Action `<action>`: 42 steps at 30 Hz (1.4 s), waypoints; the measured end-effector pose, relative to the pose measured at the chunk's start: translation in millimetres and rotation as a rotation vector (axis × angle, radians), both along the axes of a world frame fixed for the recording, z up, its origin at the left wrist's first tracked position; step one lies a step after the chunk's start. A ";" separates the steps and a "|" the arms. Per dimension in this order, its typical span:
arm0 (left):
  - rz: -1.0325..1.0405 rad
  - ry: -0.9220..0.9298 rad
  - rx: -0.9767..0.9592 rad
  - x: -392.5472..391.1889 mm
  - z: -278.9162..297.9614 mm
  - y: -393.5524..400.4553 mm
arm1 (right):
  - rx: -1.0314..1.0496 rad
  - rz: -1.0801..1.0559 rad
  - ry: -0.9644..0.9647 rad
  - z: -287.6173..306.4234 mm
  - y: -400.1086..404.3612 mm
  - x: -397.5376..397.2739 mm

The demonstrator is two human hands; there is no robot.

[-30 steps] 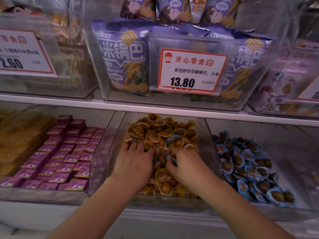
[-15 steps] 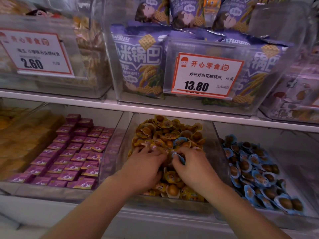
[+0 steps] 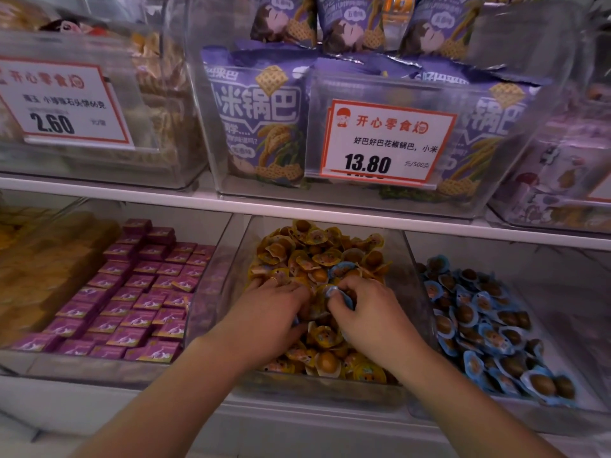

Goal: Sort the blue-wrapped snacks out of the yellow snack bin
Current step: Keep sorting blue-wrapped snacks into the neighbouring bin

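The right hand's fingertips (image 3: 334,300) are curled in tight and pinch a blue-wrapped snack (image 3: 340,296) — its crinkled edge shows between thumb and forefinger, just above the heap. The right hand (image 3: 370,320) sits knuckles up over the middle of the yellow snack bin (image 3: 415,292), a clear-walled tub on the lower shelf. Just beside it, the left hand (image 3: 274,312) lies palm down on the yellow-wrapped snacks (image 3: 317,256), its fingers spread and pushed in among the wrappers; a ring (image 3: 273,280) shows on one finger. Whether those fingers grip anything I cannot tell, since their tips are buried. A second blue-wrapped piece (image 3: 342,270) lies on top of the yellow heap, just beyond the right hand's knuckles.

To the right of this tub, touching its wall, is a bin of blue-wrapped snacks (image 3: 489,328), spread loosely over its floor. To the left stands a bin of small purple boxes (image 3: 139,292) in neat rows, and beyond that some blurred yellow goods. On the upper shelf, clear tubs hold purple snack bags (image 3: 261,120) — one price card (image 3: 386,143) reads 13.80, another card (image 3: 62,100) at the left reads 2.60.
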State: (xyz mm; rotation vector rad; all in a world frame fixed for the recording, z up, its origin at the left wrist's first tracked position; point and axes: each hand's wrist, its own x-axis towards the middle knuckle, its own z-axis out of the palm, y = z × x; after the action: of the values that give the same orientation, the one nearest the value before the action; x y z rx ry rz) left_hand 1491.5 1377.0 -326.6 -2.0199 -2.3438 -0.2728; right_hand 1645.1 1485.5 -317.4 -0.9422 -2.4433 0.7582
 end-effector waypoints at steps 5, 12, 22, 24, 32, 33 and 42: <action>0.079 0.107 0.004 -0.4 1.5 3.8 | -0.079 -0.003 0.047 1.1 -0.9 0.6; 0.064 0.201 -0.006 -3.1 -5.9 3.1 | -0.091 0.007 0.061 -0.1 -3.9 4.1; 0.069 -0.894 0.593 26.2 24.6 5.9 | -1.435 -0.008 0.562 27.5 -26.3 3.6; 0.033 -0.883 0.559 41.2 20.7 6.7 | -1.549 0.130 0.616 31.7 -30.1 4.6; -0.149 -0.650 0.467 60.7 17.1 12.2 | -1.326 0.010 0.730 45.7 -30.7 32.4; -0.172 -0.683 0.466 62.9 15.5 11.8 | -1.280 -0.022 0.756 46.7 -28.6 39.5; 0.018 -0.405 0.479 57.4 12.7 14.6 | -0.809 -0.448 0.683 37.6 61.3 123.7</action>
State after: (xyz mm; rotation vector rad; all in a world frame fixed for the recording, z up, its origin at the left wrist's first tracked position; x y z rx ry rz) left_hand 1548.9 1391.6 -313.9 -1.8306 -2.1901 -1.2116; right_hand 1768.8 1546.8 -279.8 -1.1740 -1.2577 1.6038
